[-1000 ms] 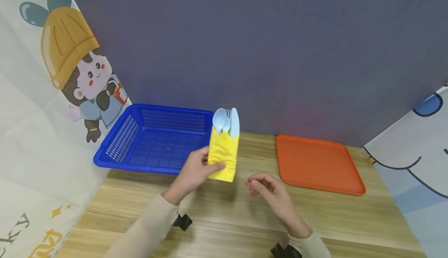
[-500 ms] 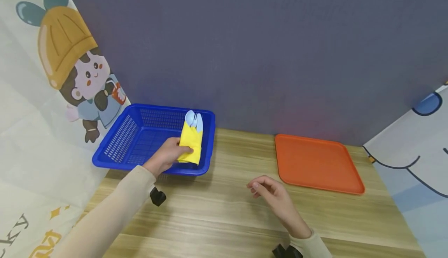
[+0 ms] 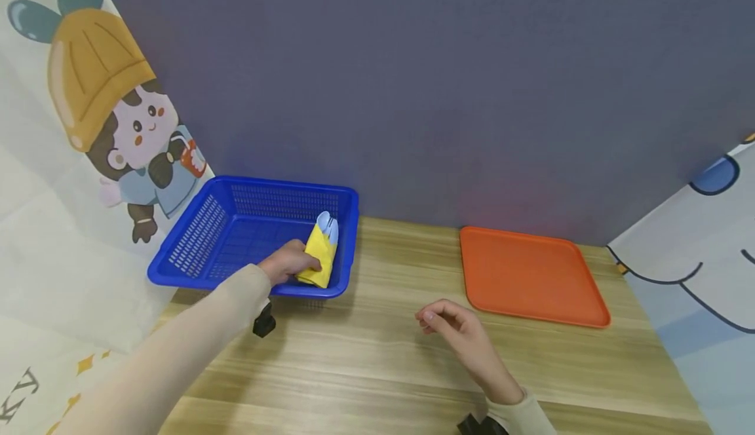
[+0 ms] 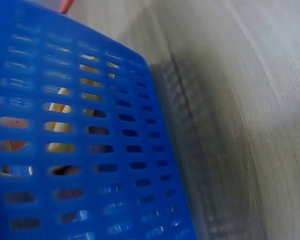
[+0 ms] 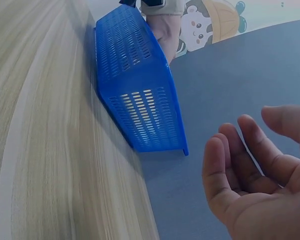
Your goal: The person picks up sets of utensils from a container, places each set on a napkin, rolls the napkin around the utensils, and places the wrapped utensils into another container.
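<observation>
My left hand (image 3: 291, 260) reaches over the near rim of a blue plastic basket (image 3: 250, 233) and grips a yellow napkin pouch (image 3: 319, 256) inside its right end. Pale blue cutlery, with a spoon (image 3: 323, 219) among it, sticks out of the pouch's top. In the left wrist view the basket wall (image 4: 105, 105) hides most of the hand, and bits of yellow show through its slots. My right hand (image 3: 460, 337) hovers over the table, its fingers loosely curled around nothing; the right wrist view shows the same bare fingers (image 5: 249, 150).
An orange tray (image 3: 531, 278) lies flat at the right back of the wooden table (image 3: 377, 356). A dark grey panel (image 3: 413, 94) stands along the table's back edge. Printed cloth (image 3: 59, 258) hangs on the left side.
My left hand has carried the napkin pouch leftward from over the table, then down into the basket. The pouch now leans more to the right. My right hand has stayed nearly still.
</observation>
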### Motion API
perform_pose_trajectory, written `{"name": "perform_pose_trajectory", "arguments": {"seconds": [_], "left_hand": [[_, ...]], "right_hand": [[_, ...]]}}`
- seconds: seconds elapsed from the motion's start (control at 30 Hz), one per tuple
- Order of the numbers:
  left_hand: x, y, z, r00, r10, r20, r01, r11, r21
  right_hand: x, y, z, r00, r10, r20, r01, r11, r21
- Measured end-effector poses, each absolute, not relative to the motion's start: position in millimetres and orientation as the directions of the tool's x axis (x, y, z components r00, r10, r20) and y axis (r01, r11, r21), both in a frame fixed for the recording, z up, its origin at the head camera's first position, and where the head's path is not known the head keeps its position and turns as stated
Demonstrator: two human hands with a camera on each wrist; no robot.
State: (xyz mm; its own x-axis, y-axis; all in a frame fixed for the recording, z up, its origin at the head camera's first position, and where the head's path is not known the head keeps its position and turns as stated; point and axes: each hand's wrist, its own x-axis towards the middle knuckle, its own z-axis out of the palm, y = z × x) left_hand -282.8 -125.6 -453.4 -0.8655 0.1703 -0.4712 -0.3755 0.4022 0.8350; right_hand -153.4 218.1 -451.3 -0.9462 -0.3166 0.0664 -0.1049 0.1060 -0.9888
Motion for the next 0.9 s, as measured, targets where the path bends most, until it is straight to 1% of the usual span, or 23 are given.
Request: {"name": "perform_pose_trajectory", "arguments": {"seconds": [0.23,0.4,0.53,0.7,0.9], "left_hand": [[-285.7,-121.5,-461.6,-0.857,0.143,-0.494,-0.391,0.444,0.806],[-292.2,-118.8,-468.3,-0.850,0.172,-0.498,-0.385,0.441,0.811],[-294.4,-117.2,-470.5,-0.866,0.169,-0.470,-0.352,0.462,0.814],[-293.2,-117.7,-469.8,-0.885,0.139,-0.445,-0.305,0.548,0.779],[-290.7,-118.7,-465.3,-0.895,0.141,-0.422,-0.228,0.670,0.707]], "right_hand": [[-153.7,216.6,-454.0,-0.944,-0.326,0.047,-0.086,0.107,-0.991],[-154.4,217.1,-456.9,-0.942,-0.332,0.047,-0.086,0.106,-0.991],[-154.3,216.1,-458.8,-0.938,-0.340,0.064,-0.102,0.096,-0.990],[-153.8,215.6,-461.2,-0.932,-0.351,0.086,-0.123,0.084,-0.989],[-152.0,215.1,-463.2,-0.938,-0.340,0.062,-0.100,0.095,-0.990]]}}
